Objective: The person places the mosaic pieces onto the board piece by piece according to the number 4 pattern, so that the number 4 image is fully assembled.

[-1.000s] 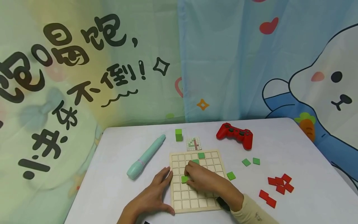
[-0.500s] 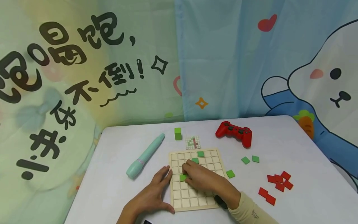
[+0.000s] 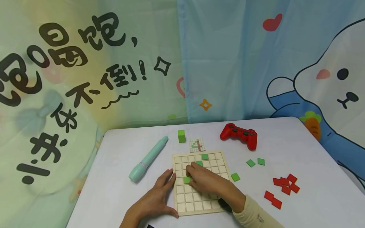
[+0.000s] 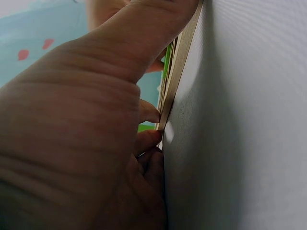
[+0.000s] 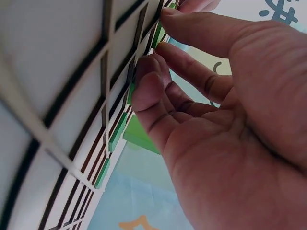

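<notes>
A square wooden grid board lies on the white table. My left hand rests at its left side, thumb and fingers spread along the edge. Over the board's middle, my right hand has curled fingers and holds a small green square tile at a cell on the left. In the right wrist view the thumb and index fingertip sit on either side of the green tile. Further back, another green tile lies in a cell, and one more is partly covered by the right hand.
Right of the board lie a green tile, two more further back, and several red tiles. Behind it are a patterned grid card, a green block and a red game controller. A mint microphone-shaped object lies left.
The right hand has shifted the green tile slightly back and to the left, and it now lies more squarely in the cell. The left hand stays at the board's edge.
</notes>
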`<state>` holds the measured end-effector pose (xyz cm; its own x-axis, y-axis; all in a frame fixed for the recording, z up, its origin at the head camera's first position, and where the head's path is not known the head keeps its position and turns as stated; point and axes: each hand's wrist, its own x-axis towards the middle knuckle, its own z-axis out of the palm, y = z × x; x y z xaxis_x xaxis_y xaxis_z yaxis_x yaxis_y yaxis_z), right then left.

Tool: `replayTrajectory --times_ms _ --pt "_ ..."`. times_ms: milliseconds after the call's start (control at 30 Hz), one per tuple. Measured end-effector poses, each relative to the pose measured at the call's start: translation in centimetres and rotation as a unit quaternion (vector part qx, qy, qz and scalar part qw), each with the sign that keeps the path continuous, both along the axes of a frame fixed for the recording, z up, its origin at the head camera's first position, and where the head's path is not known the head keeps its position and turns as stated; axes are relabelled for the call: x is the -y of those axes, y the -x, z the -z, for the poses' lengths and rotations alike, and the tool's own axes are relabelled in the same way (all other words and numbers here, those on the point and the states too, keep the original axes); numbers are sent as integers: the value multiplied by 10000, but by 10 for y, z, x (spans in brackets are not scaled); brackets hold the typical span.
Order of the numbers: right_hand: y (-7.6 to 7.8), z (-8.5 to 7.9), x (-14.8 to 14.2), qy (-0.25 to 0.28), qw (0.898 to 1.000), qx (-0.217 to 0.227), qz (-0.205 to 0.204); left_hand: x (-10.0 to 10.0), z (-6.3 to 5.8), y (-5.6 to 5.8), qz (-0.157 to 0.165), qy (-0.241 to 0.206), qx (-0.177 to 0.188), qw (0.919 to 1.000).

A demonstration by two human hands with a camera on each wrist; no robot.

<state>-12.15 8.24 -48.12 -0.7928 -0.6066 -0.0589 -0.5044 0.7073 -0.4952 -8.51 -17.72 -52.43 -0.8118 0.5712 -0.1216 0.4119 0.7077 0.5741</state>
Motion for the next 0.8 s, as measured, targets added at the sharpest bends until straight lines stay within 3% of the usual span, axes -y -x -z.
replayTrajectory --times_ms 233,400,567,800 --pt "-4 1 -18 274 9995 49 113 0 0 -1 26 -45 -89 9999" --pt "-6 -2 -52 519 9973 -44 527 -1 -1 -1 1 -25 -88 10000" --pt "-11 -9 -92 426 9929 70 1105 -1 0 -1 -5 12 -51 10000" --pt "-14 0 -146 183 9820 321 1853 -1 -2 -2 0 -23 -100 9999"
